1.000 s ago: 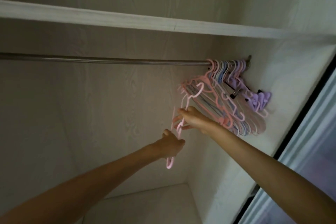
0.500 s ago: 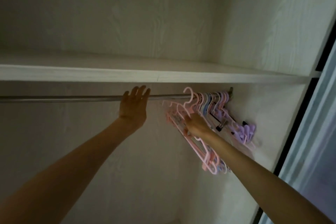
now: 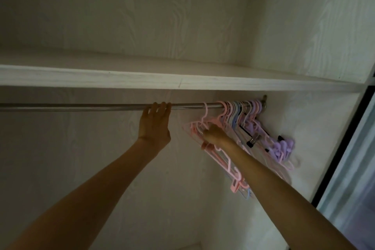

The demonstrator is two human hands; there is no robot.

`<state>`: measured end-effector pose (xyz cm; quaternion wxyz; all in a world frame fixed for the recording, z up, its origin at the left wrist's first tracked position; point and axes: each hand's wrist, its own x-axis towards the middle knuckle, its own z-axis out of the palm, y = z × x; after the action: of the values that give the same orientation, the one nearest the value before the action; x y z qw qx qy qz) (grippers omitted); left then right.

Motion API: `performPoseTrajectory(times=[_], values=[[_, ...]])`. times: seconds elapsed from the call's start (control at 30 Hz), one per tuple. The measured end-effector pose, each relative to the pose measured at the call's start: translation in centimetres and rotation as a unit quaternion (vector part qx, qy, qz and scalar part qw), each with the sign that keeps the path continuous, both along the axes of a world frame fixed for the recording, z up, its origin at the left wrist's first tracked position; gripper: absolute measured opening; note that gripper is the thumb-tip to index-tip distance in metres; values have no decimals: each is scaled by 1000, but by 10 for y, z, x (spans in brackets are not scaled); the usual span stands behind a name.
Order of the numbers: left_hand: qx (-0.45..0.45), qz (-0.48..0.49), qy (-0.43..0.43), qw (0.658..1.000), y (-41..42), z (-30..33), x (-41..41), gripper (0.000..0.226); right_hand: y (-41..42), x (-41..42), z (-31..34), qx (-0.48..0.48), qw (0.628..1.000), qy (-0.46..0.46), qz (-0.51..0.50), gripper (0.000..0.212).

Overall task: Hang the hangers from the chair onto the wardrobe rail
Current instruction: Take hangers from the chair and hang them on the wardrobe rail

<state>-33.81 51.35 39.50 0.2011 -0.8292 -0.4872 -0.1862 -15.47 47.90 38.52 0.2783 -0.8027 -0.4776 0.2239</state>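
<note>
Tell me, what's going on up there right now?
Left hand on the rail, fingers over it. Right hand gripping pink hanger, hook over rail. Nothing blocking.

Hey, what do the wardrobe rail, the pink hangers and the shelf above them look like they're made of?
Wardrobe rail: likely metal, a smooth grey tube with a dull sheen. Pink hangers: probably plastic, thin moulded pastel frames. Shelf: seemingly laminated board, with pale matte wood-grain print.
</note>
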Motion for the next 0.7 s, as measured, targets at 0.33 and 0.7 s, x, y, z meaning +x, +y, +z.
performPoseTrajectory(times=[0.33,0.7], values=[[0,10,23,1000,0,-2,4,82,3,6,19,221,869,-441,29,62],[-21,17,22,999,1,-5,6,86,-13,54,18,235,864,-445,-14,54]])
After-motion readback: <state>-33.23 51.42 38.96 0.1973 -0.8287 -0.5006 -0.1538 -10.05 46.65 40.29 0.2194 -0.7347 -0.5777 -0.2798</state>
